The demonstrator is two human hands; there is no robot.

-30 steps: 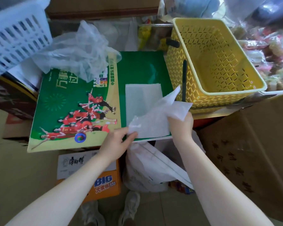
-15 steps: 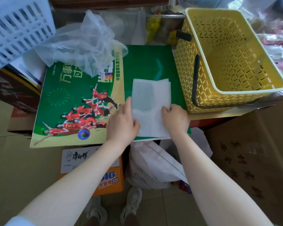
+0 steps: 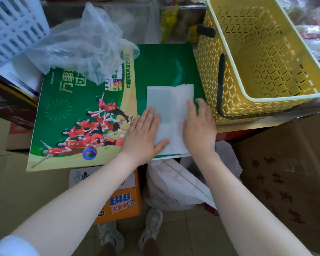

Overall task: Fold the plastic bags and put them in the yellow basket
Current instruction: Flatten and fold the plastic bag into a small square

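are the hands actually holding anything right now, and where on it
Nothing is gripped. Both the left hand and the right hand lie flat, pressing the folded white plastic bag against the green printed board at its near side edges.

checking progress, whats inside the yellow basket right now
Nothing shows inside the yellow basket: only its bare lattice floor and walls. Its near-left inner corner is hidden by the rim. The white bag lies outside on the green board.

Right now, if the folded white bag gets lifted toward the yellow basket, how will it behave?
Folded white bag: probably floppy and very light, thin film showing green through. Likely springs open once the flat left hand and right hand release. May slide on the glossy green board.
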